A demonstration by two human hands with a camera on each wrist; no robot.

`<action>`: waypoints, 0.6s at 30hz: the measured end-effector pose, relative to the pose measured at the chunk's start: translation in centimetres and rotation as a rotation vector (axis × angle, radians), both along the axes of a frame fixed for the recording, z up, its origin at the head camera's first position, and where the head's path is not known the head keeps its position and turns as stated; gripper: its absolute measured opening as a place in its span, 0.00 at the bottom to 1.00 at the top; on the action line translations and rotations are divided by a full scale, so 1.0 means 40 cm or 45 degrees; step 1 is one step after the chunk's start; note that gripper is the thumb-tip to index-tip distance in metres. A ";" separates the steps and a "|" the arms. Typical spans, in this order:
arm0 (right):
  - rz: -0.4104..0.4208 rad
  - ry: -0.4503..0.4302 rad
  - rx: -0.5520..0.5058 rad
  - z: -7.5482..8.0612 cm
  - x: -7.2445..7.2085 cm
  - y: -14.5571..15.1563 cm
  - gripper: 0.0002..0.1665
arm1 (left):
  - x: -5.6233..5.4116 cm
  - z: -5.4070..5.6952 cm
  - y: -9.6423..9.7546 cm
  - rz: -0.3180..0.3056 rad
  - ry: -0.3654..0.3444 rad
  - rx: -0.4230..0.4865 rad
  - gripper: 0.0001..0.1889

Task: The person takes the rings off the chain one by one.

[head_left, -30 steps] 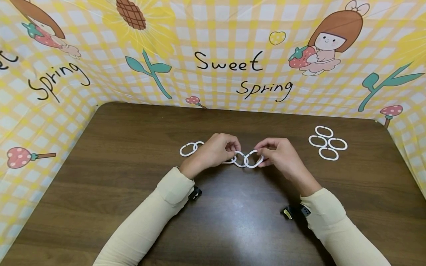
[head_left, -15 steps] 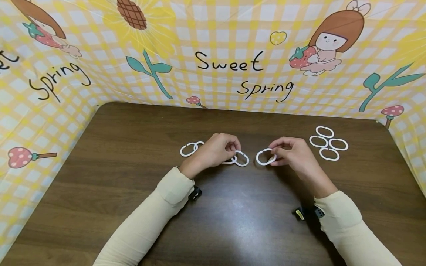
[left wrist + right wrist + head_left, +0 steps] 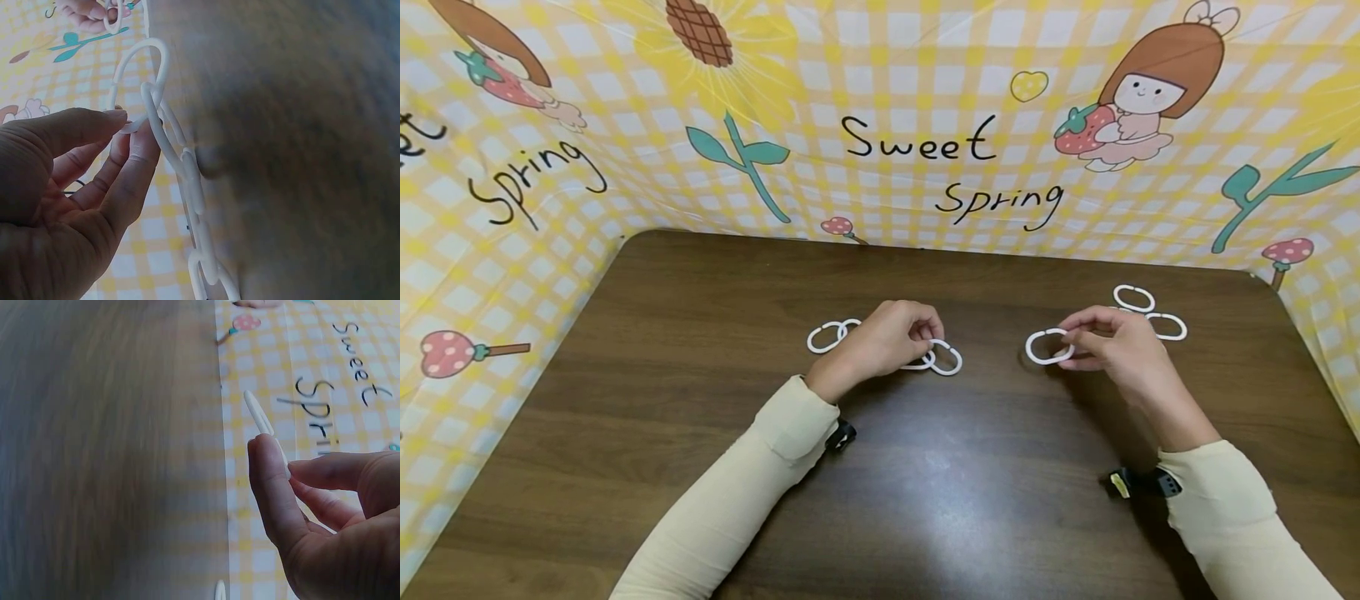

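Note:
My left hand (image 3: 887, 337) pinches a link of a white plastic chain (image 3: 194, 181) between thumb and fingers. The chain's end link (image 3: 959, 360) sticks out right of that hand, and more joined links (image 3: 810, 339) show to its left; the hand hides the middle from the head view. Over the table, to the right and apart from the chain, my right hand (image 3: 1123, 350) pinches a single white oval ring (image 3: 1028, 347) with a small gap in its top side. In the right wrist view this ring (image 3: 256, 411) is seen edge-on at the fingertips.
Loose white rings (image 3: 1184, 329) lie at the right of the brown wooden table (image 3: 925, 500), partly hidden behind my right hand. A yellow checked cloth (image 3: 880, 183) with printed figures rises along the table's back and sides.
My right hand has drawn its ring away from the chain's end, to the right toward the loose rings. The left hand and the chain have stayed in place.

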State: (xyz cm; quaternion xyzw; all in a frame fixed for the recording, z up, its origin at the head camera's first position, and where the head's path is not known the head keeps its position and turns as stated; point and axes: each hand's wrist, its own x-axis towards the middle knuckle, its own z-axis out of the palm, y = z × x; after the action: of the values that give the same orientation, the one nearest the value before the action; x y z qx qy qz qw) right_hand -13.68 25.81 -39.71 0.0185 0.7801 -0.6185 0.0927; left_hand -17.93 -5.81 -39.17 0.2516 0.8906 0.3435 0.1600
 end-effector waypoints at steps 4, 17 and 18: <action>-0.053 0.003 -0.114 -0.001 0.004 0.045 0.09 | -0.001 0.001 0.001 -0.003 0.005 -0.001 0.07; -0.189 -0.010 -0.318 -0.014 0.013 0.205 0.18 | -0.001 0.002 0.003 -0.002 0.013 0.001 0.07; -0.198 -0.014 -0.316 -0.016 0.014 0.214 0.19 | -0.002 0.001 0.003 -0.002 0.015 -0.001 0.07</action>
State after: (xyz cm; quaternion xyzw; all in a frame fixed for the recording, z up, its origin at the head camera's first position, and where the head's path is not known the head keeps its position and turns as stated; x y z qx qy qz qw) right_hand -13.12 34.38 -40.35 0.0706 0.6934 -0.7153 0.0505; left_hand -18.01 -5.70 -39.11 0.2544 0.8914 0.3416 0.1552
